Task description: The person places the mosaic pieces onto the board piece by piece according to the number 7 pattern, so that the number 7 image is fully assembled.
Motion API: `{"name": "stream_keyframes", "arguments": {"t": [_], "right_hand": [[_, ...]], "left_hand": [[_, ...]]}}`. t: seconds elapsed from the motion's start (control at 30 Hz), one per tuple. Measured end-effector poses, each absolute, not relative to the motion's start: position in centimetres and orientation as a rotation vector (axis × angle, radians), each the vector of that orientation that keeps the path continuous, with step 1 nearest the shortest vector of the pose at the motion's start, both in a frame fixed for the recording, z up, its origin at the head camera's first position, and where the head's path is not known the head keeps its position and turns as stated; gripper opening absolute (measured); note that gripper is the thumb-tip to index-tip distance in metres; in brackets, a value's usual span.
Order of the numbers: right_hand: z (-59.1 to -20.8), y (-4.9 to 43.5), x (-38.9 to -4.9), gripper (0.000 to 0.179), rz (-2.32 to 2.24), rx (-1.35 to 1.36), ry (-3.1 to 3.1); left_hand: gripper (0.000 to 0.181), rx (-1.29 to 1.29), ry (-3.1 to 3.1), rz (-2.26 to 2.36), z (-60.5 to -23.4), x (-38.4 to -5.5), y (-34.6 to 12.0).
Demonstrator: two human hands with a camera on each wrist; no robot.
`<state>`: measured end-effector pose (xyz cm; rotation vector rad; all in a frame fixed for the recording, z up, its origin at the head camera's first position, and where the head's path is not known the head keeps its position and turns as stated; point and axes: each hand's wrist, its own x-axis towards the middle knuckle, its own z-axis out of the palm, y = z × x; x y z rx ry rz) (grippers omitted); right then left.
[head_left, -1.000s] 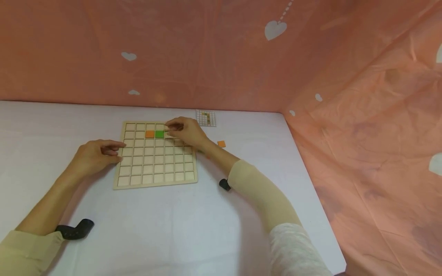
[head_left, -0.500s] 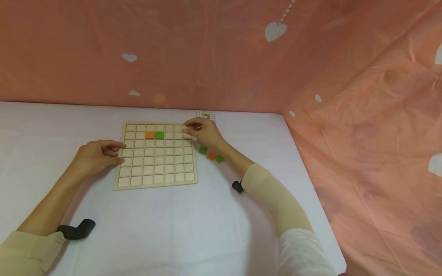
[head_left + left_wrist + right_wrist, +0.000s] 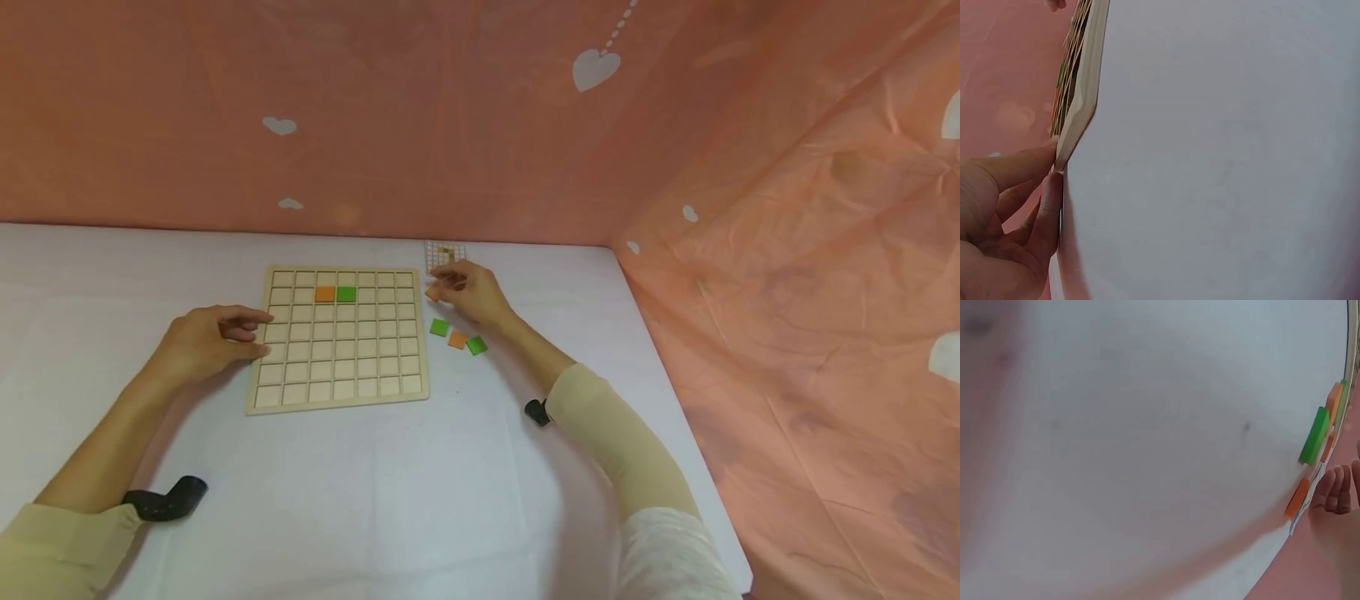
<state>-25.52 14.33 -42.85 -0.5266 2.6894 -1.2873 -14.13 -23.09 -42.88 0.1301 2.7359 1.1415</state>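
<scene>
A wooden grid board (image 3: 336, 402) lies on the white table, with one orange tile (image 3: 325, 293) and one green tile (image 3: 346, 293) side by side in its second row. My left hand (image 3: 206, 340) rests index finger and thumb, spread apart, against the board's left edge; the left wrist view shows both digits touching the edge. To the right of the board, my right hand (image 3: 472, 292) is over the table with thumb and fingers parted. Close to its thumb tip is a loose orange tile (image 3: 432, 293); whether they touch, I cannot tell.
Beside the board's right edge lie a green tile (image 3: 438, 327), an orange tile (image 3: 457, 339) and another green tile (image 3: 477, 345). A small pattern card (image 3: 444, 252) sits behind the right hand. The right wrist view also shows an orange tile (image 3: 1297, 499) near the card.
My right hand has moved right, from beside the green tile on the board to the loose tiles past its edge. The left hand and the board have stayed put.
</scene>
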Motion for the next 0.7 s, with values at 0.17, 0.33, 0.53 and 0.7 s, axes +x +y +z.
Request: {"name": "stream_keyframes", "arguments": {"t": [0.17, 0.33, 0.53, 0.7], "right_hand": [[-43.06, 14.59, -25.47, 0.035, -1.226, -0.511, 2.703], [-43.41, 14.82, -25.48, 0.037, -1.154, -0.478, 2.743], [-43.44, 14.79, -25.52, 0.04, -1.109, -0.439, 2.75], [-43.78, 14.22, -25.5, 0.039, -1.071, -0.448, 2.752]], "left_hand": [[0.049, 0.142, 2.748, 1.142, -42.92, -14.28, -23.15], [0.049, 0.151, 2.756, 1.149, -42.98, -14.4, -23.16], [0.052, 0.144, 2.703, 1.141, -43.05, -14.43, -23.14], [0.054, 0.119, 2.691, 1.133, -43.01, -14.29, -23.34]]}}
